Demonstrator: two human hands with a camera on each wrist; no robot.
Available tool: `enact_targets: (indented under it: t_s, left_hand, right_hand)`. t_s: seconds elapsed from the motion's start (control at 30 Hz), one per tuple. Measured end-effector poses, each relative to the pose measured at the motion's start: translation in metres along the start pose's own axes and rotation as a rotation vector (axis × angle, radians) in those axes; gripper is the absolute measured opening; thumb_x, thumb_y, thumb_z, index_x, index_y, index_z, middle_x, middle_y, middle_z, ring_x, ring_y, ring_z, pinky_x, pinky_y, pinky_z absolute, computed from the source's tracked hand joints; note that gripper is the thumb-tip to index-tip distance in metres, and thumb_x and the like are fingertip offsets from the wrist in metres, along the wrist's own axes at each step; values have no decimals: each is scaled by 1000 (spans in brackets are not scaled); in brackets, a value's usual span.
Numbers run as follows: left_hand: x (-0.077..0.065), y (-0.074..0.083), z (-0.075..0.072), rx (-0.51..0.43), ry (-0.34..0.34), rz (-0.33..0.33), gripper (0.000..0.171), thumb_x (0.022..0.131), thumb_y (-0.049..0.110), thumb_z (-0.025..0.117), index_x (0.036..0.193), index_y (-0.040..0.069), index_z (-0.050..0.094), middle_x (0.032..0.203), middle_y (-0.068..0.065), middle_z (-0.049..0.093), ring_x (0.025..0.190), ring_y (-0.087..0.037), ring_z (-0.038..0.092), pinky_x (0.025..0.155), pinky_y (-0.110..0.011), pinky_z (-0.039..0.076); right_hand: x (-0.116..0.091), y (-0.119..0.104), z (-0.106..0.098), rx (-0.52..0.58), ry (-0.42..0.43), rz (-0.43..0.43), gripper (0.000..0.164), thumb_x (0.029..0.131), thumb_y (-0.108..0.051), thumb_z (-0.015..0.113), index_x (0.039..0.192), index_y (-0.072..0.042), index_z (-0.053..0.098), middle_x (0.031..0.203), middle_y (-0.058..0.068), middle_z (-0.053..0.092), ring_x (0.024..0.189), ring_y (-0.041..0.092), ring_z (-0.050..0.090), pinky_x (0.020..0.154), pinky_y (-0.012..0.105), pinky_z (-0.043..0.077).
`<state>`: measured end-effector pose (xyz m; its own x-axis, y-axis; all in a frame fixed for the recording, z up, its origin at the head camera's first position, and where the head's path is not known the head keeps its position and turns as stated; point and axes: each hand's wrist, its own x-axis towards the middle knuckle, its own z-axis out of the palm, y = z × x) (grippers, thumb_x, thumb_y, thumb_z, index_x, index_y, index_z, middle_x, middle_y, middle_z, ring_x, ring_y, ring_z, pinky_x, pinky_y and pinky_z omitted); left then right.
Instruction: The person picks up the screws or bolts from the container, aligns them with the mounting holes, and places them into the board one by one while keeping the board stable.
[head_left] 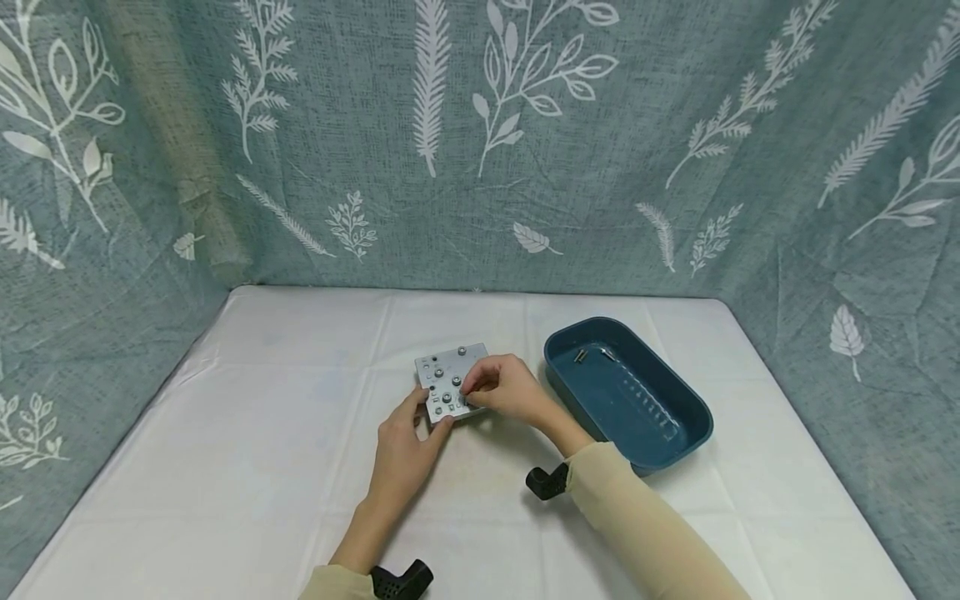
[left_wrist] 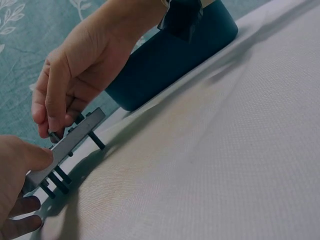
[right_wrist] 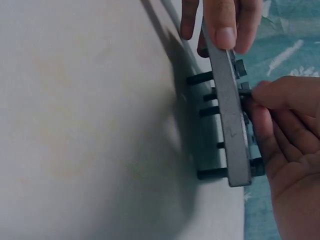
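Note:
A grey metal plate (head_left: 452, 379) studded with several dark screws is tilted up off the white table. My left hand (head_left: 423, 417) grips its near left edge, thumb on top and fingers beneath. My right hand (head_left: 468, 390) pinches a screw head on the plate's near right part. The left wrist view shows the plate (left_wrist: 70, 142) edge-on, with screw shafts (left_wrist: 60, 177) poking out below it and the right hand (left_wrist: 52, 131) pinching from above. In the right wrist view, the plate (right_wrist: 230, 115) is held between the left hand (right_wrist: 220, 30) and the right hand's fingertips (right_wrist: 260, 92).
A dark blue tub (head_left: 675, 433) stands on the table just right of my hands, with two screws (head_left: 580, 356) lying in its far end. The white cloth-covered table (head_left: 262, 467) is walled by a leaf-print curtain (head_left: 480, 150) on three sides.

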<state>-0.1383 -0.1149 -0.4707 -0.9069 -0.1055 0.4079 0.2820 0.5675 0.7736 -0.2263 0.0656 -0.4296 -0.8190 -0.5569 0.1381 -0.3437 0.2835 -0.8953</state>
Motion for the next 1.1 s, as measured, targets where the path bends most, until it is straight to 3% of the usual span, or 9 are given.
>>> enact_targets:
  t_s: [0.37, 0.6, 0.77, 0.93, 1.1]
  left_hand:
    - [1, -1, 5, -4, -16, 2, 49, 84, 11, 80, 125, -4, 59, 117, -17, 65, 101, -26, 65, 87, -41, 54]
    - [1, 1, 6, -5, -11, 8, 49, 82, 11, 81, 123, -4, 60, 119, -18, 64, 101, -28, 66, 87, -43, 54]
    - [-1, 3, 8, -11, -29, -5, 52, 83, 12, 81, 126, -5, 58, 123, -20, 62, 102, -29, 65, 89, -42, 53]
    - [-3, 2, 6, 10, -24, -37, 56, 84, 14, 81, 129, -7, 56, 122, -20, 62, 104, -30, 65, 89, -40, 53]
    - [-1, 2, 3, 23, -11, -45, 56, 83, 13, 81, 129, -6, 55, 123, -20, 62, 103, -30, 65, 89, -41, 53]
  right_hand:
    - [1, 3, -7, -115, -86, 19, 14, 84, 8, 70, 83, -6, 73, 83, 5, 71, 77, 11, 64, 70, 25, 52]
    - [-5, 0, -5, -63, -61, 15, 12, 85, 7, 70, 86, -4, 73, 86, 9, 71, 80, 19, 66, 71, 28, 54]
    - [-15, -5, -9, -25, 40, -6, 9, 85, 5, 71, 91, -1, 73, 89, 9, 71, 81, 20, 66, 71, 30, 55]
    - [-31, -21, -31, -12, 125, -46, 10, 88, -1, 71, 96, -4, 75, 92, 4, 70, 80, 18, 65, 68, 32, 56]
    - [-43, -29, -78, 35, 195, -15, 10, 90, -9, 72, 99, -4, 74, 97, 11, 70, 83, 29, 65, 70, 45, 56]
